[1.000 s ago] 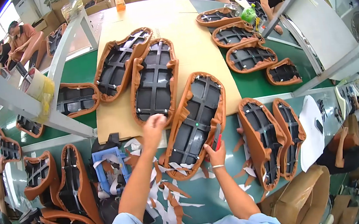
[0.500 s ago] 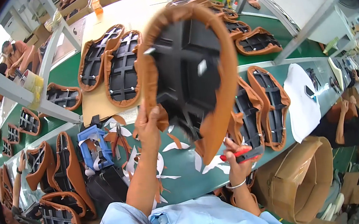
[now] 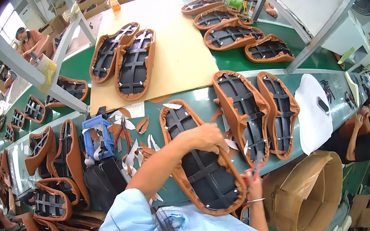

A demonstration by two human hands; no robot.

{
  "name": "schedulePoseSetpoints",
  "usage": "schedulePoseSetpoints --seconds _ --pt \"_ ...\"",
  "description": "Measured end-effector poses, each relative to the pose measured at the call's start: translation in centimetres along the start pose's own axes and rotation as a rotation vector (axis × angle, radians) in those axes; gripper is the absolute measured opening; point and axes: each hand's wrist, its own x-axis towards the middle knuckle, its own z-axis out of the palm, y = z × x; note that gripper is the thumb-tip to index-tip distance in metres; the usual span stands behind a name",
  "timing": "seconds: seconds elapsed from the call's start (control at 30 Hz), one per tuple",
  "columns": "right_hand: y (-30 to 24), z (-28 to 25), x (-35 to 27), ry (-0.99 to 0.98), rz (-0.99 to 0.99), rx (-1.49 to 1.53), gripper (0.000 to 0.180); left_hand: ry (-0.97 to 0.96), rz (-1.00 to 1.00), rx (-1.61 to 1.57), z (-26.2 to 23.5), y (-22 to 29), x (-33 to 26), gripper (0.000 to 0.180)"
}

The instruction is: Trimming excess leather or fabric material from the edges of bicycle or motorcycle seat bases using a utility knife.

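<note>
A brown leather-covered panel (image 3: 201,173), its black ribbed back facing up, lies slanted on the green table in front of me. My left hand (image 3: 208,138) reaches across it, fingers closed on the brown edge at its right side. Close to the panel's lower right rim, my right hand (image 3: 254,189) is wrapped round red-handled scissors (image 3: 256,164), blades pointing up and away; motion blurs them. Just right of the scissors' tips lie two similar panels (image 3: 264,105). White and brown offcuts (image 3: 132,156) are scattered left of the panel in front of me.
A cardboard sheet (image 3: 177,56) at the back bears two panels. More panels (image 3: 230,33) stand far right, others at left beside a blue basket (image 3: 97,137). A big cardboard box (image 3: 302,189) is at lower right. Metal posts (image 3: 322,29) rise either side. Other people work nearby.
The panel that my left hand held up has come down onto the table. My left hand now grips its right edge, and the scissors in my right hand have turned to point upward.
</note>
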Motion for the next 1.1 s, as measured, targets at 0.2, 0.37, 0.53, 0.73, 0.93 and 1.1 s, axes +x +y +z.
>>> schedulePoseSetpoints --seconds 0.2,0.37,0.53,0.73,0.93,1.1 --pt "7.9 0.6 0.0 0.009 -0.126 -0.551 0.029 0.636 0.175 -0.237 9.2 0.9 1.1 0.02" --pt "7.4 1.1 0.9 -0.017 0.068 -0.259 0.03 1.032 -1.093 -1.02 9.2 -1.9 -4.4 0.025" --pt "2.6 4.0 2.4 -0.046 -0.026 -0.51 0.034 0.748 -1.191 -1.38 11.7 -3.8 -2.6 0.031" --pt "-4.6 8.6 6.6 -0.313 -0.79 -0.979 0.042 0.731 -1.168 -1.152 12.5 -3.6 -2.3 0.024" --pt "-10.1 15.3 10.6 -0.705 -0.623 -1.659 0.042 0.809 -1.161 -1.047 13.6 -4.0 -2.3 0.026" --pt "-12.2 17.6 9.3 -0.876 -0.541 -1.943 0.039 0.927 -1.214 -0.975 13.7 -3.5 -2.0 0.023"
